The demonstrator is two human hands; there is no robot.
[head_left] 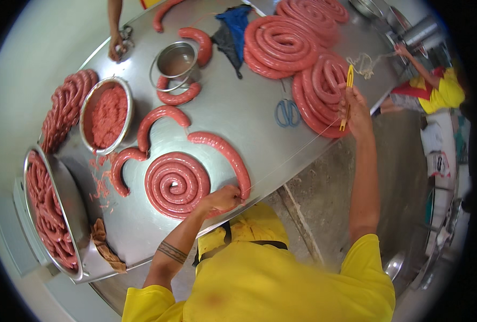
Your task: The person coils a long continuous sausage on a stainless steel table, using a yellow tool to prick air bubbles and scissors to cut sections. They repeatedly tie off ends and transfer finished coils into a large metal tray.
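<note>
At the table's near edge my left hand [222, 199] is closed on a long sausage [228, 153], close to the outer end of a spiral coil of sausage [177, 182]. My right hand [357, 110], raised to the right, grips a yellow twine shuttle [350, 77]. From the shuttle a thin string [297, 153] stretches taut down to the sausage at my left hand. The long sausage bends in a chain with other curved links [163, 114] up the table. Behind my right hand lies a big coil of sausage [316, 102].
Blue-handled scissors [287, 113] lie mid-table. Metal bowls hold ground meat [108, 119] and sausage [45, 209]. A metal pot [177, 59], a blue and black cloth [233, 29] and more coils [278, 45] are farther off. Another person's hand [117, 48] works top left; a person in yellow [442, 91] stands right.
</note>
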